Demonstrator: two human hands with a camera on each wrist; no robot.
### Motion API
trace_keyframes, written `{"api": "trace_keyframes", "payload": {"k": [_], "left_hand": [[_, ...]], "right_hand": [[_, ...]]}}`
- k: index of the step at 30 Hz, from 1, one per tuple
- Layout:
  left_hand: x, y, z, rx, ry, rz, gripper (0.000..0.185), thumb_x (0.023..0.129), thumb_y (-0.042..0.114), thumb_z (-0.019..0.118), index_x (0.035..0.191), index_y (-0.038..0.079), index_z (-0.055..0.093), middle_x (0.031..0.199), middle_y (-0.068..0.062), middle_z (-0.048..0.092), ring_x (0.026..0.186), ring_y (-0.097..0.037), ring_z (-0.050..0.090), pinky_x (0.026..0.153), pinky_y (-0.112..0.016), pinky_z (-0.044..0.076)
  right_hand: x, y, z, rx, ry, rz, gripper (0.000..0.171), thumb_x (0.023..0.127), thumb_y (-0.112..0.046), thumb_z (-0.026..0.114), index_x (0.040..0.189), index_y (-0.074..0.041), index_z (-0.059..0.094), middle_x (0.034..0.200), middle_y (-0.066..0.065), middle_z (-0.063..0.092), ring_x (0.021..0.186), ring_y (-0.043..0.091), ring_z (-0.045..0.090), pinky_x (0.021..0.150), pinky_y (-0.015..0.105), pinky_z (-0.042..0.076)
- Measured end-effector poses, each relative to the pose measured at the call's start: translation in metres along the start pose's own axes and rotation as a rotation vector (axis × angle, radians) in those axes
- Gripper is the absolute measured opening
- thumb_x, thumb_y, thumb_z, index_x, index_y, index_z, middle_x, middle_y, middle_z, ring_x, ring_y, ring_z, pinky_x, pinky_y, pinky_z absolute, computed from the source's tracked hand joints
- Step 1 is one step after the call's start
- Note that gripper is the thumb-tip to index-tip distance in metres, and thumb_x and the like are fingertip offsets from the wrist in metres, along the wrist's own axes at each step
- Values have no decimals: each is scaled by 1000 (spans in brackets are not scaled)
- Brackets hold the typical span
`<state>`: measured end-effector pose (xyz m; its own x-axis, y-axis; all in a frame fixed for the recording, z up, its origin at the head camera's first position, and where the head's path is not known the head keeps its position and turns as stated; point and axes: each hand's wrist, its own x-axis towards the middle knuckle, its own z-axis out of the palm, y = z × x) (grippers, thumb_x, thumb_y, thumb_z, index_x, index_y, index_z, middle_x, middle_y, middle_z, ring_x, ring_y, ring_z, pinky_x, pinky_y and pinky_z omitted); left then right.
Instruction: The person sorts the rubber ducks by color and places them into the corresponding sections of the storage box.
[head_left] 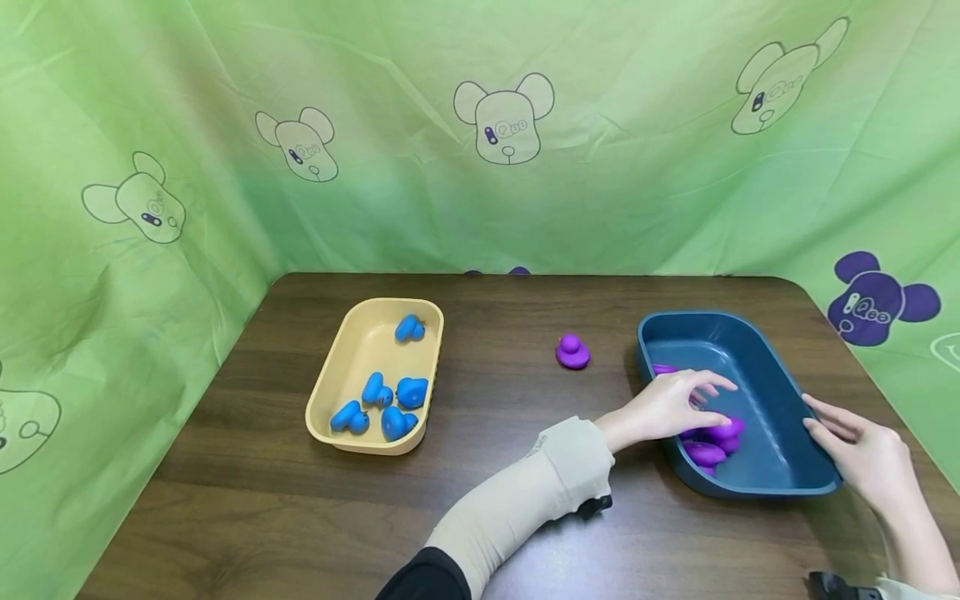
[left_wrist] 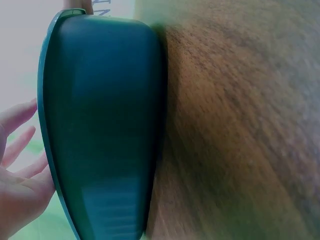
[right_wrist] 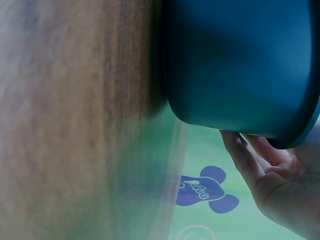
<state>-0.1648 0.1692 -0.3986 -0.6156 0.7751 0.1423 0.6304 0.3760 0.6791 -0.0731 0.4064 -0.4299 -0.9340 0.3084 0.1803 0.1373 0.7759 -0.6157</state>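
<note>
A: Left hand (head_left: 663, 407) is over the near left rim of the dark blue tub (head_left: 780, 467), fingers spread and reaching down among the purple ducks (head_left: 708, 442) piled at the tub's near end.

B: Is it gripping one?

A: Can't tell. The fingertips touch the top duck, but none is plainly pinched. From the left wrist view you only get the tub's outer wall (left_wrist: 100, 130) and straight, parted fingers (left_wrist: 17, 145) beside the rim.

B: And the right hand (head_left: 862, 454)?

A: It's resting on the tub's right rim, fingers fairly straight and laid along the edge. The right wrist view shows the fingers (right_wrist: 245, 160) touching under the tub's lip (right_wrist: 240, 65).

B: Anything outside the tub?

A: One purple duck (head_left: 572, 352) sits alone on the brown bench (head_left: 300, 517), between the two tubs, just left of the blue one. Further left, a yellow tub (head_left: 330, 392) holds blue ducks (head_left: 390, 400), one apart at its far end, the rest bunched near. Green cloth with bear prints (head_left: 504, 117) hangs behind.
</note>
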Motion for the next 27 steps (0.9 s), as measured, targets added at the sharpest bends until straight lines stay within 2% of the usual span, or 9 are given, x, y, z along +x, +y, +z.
{"api": "trace_keyframes", "payload": {"k": [3, 4, 5, 6, 7, 10, 13, 18, 27], "left_hand": [[-3, -2, -3, -35, 7, 3, 36, 81, 26, 65, 115, 19, 57, 103, 6, 60, 84, 6, 55, 70, -1, 35], [-3, -3, -4, -41, 13, 8, 34, 81, 25, 64, 113, 19, 57, 102, 6, 60, 84, 6, 54, 70, -1, 35], [-4, -4, -5, -49, 16, 13, 32, 81, 24, 64, 112, 18, 58, 102, 5, 60, 84, 6, 54, 70, -1, 35], [-5, -5, -6, -54, 20, 17, 31, 81, 24, 64, 111, 17, 59, 102, 5, 60, 84, 6, 54, 70, -1, 35], [-6, -5, -7, -58, 26, 21, 30, 81, 24, 64, 110, 17, 59, 102, 5, 60, 84, 6, 54, 70, -1, 35], [-9, -7, -11, -61, 47, 38, 29, 82, 23, 64, 109, 16, 60, 102, 5, 60, 86, 5, 54, 70, -1, 35], [-13, -9, -15, -62, 72, 52, 27, 82, 22, 63, 108, 15, 61, 103, 5, 59, 86, 7, 53, 71, -1, 35], [-18, -14, -20, -73, 110, 55, 25, 83, 22, 62, 108, 15, 61, 99, 7, 59, 86, 7, 52, 73, -1, 34], [-24, -25, -25, -80, 152, 79, 24, 84, 19, 61, 107, 13, 61, 102, 2, 60, 89, 2, 53, 74, -1, 34]], "right_hand": [[4, 11, 3, -12, 3, 6, 43, 83, -38, 59, 124, -32, 50, 71, -43, 47, 74, -31, 24, 60, 6, 26], [4, 12, 4, -9, 4, 7, 43, 83, -38, 58, 125, -32, 49, 72, -43, 46, 75, -31, 24, 67, 7, 30], [4, 13, 5, -12, 13, 5, 42, 83, -38, 58, 124, -37, 48, 71, -46, 43, 75, -32, 23, 68, 5, 29], [3, 10, 4, -4, 6, 11, 43, 83, -37, 58, 125, -32, 49, 71, -46, 43, 80, -30, 25, 76, 10, 33], [2, 11, 4, -1, 8, 8, 42, 84, -37, 58, 125, -34, 49, 71, -48, 41, 80, -31, 25, 76, 9, 32], [0, 3, 3, 11, 13, 12, 41, 84, -34, 58, 124, -34, 49, 69, -49, 38, 78, -31, 25, 75, 9, 33], [-1, -1, 2, 13, 7, 6, 40, 84, -32, 59, 123, -33, 50, 68, -51, 34, 73, -31, 24, 60, 5, 25], [-3, -10, -2, 8, 2, -8, 38, 84, -32, 58, 119, -42, 48, 69, -51, 33, 72, -31, 23, 59, 6, 25], [-7, -16, -2, -1, 1, -4, 38, 85, -28, 58, 117, -46, 47, 68, -52, 31, 74, -31, 22, 60, 9, 25]]}}
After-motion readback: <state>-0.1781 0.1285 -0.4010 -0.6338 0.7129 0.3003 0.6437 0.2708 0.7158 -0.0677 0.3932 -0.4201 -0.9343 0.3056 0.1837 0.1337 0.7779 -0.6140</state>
